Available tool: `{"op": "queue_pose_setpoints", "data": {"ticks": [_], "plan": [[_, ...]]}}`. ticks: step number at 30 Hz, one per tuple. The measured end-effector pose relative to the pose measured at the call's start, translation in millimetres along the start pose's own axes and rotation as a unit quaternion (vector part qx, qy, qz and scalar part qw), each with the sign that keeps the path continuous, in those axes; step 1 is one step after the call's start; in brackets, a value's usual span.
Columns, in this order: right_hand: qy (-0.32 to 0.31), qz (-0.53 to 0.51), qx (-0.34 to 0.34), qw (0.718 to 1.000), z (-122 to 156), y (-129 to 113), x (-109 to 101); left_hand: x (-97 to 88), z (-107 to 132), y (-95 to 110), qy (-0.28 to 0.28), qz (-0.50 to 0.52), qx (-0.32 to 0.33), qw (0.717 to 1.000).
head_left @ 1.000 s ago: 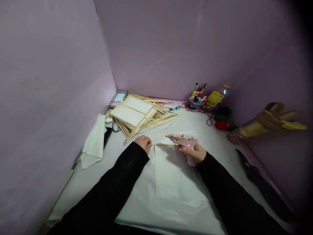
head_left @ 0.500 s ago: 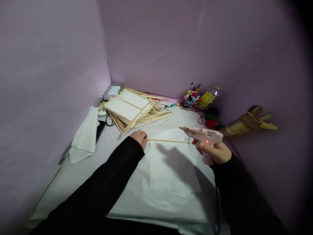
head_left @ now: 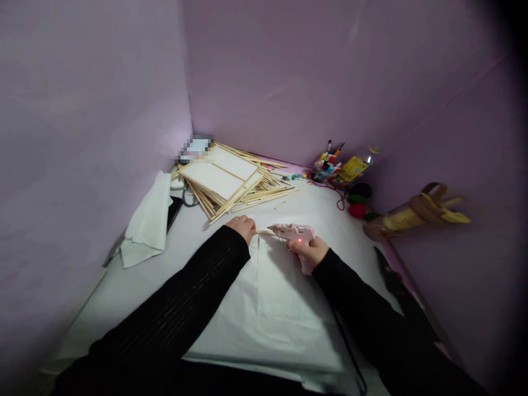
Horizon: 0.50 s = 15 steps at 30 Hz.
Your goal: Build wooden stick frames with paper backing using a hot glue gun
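Observation:
My left hand (head_left: 243,226) is closed on the left end of a thin wooden stick (head_left: 264,232), which lies along the top edge of a white paper sheet (head_left: 274,291). My right hand (head_left: 311,251) is wrapped round the handle of a pale pink glue gun (head_left: 297,234) with a small red light glowing on its side. The nozzle points left, just above the stick and close to my left fingers. I cannot tell whether the tip touches the wood. The glue gun covers the stick's right part.
A stack of wooden sticks and framed white panels (head_left: 223,170) fills the back left. A folded white cloth (head_left: 146,223) lies at left. Pens in a holder (head_left: 326,166), yarn balls (head_left: 358,201) and a clear cup (head_left: 396,220) stand along the right. A dark cord (head_left: 350,355) trails at the front right.
My right hand has carried the glue gun leftward, from beyond the stick's right end to near its left end. My left hand keeps its hold on the stick.

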State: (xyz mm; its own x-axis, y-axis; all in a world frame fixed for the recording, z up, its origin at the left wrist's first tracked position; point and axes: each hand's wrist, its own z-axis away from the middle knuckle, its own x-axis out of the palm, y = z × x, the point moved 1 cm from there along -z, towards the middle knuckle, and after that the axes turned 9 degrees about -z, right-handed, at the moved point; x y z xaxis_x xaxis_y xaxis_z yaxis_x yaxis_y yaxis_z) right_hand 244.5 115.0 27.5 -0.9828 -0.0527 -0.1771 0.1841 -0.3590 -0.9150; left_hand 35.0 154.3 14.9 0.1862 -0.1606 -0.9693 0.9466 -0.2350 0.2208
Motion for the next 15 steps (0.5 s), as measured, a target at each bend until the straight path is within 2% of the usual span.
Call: {"op": "queue_pose_setpoints", "data": {"ticks": [2,8,15], "plan": [[0.006,0.0,0.002,1.0,-2,3,5,0.8,-1,0,-0.004,0.004,0.0,1.0],[0.015,0.0,0.004,1.0,-9,8,10,1.6,3,-2,0.034,0.023,0.009,0.999],[0.022,-0.007,0.015,1.0,-6,5,16,-1.9,4,0,0.023,0.012,0.019,0.999]]}}
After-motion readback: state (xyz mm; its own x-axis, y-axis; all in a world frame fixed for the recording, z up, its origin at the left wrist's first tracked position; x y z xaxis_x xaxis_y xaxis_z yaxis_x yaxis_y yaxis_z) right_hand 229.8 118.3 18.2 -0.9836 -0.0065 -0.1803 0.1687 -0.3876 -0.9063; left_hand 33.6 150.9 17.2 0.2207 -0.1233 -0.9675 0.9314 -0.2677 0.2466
